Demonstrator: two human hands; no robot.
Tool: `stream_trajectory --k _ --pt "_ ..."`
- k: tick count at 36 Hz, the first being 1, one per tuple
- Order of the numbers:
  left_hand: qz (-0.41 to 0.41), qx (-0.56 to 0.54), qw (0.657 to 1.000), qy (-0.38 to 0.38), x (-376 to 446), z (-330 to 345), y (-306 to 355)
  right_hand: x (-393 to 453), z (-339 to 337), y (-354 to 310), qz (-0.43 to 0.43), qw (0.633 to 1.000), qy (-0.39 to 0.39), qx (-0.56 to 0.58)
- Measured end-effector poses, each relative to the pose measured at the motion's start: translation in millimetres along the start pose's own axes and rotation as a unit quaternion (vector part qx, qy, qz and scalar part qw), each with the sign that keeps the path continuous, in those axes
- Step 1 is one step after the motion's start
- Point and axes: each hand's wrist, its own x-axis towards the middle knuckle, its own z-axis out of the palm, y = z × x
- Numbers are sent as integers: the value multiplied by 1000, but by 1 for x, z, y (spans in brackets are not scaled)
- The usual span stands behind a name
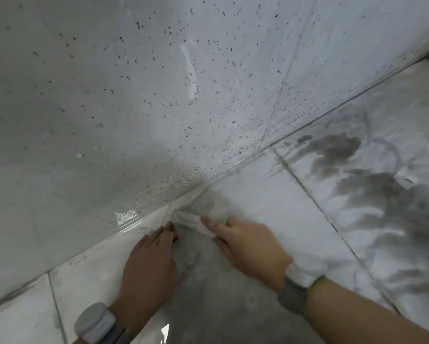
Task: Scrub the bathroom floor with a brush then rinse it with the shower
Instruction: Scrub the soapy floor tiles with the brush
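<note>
Both hands low on wet floor tiles (pixel 258 194): left hand (pixel 146 266) flat, fingers straight; right hand (pixel 250 247) gripping pale brush (pixel 191 220) near wall joint (bristles blurred). Scrubbing underway; next, stroke rightward over grey smears (pixel 372 184).

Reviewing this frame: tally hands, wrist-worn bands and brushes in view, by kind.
Bare hands: 2, left hand and right hand
Wrist bands: 2, white round device and grey strap
Brushes: 1, blurred whitish scrubbing brush against grey floor tiles
Total: 5
</note>
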Motion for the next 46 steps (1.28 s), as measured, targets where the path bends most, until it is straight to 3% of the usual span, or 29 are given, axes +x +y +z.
stream_trajectory --k 2,6,9,12,14,19,23,26,29,33,36,39,43,46 --pt "-3 1 1000 -3 1 3 -2 12 -13 33 44 999 -11 15" --pt "-4 4 1000 -16 0 3 0 13 -63 124 88 993 15 -83" --pt "-5 1 1000 -28 -2 -7 9 -6 -86 173 176 977 61 -102" --pt "-18 -21 998 -54 -2 -24 21 -24 -96 181 238 959 129 -78" --pt "-25 -27 997 -71 -2 -28 23 -33 -87 155 196 968 123 -92" --pt "-19 1 998 -64 0 -13 12 -19 -32 56 -12 996 26 -85" --pt "-19 29 998 -59 0 -7 12 11 -14 22 -82 991 -24 -99" --pt "-23 38 998 -48 0 -1 9 21 -34 65 4 997 -50 -52" --pt "-40 23 998 -47 1 2 6 3 -69 148 106 992 -12 -70" --pt "-53 38 996 -63 -5 7 15 -19 -134 241 347 936 55 -21" --pt "-57 45 996 -59 1 8 36 -32 -158 249 402 909 106 41" --pt "11 49 997 -61 13 7 60 -37 -134 195 317 939 124 40" --pt "132 39 988 -75 28 6 99 -48 -74 127 137 990 32 -25" --pt "185 48 979 -78 39 8 120 -55 -58 149 178 983 40 -6"
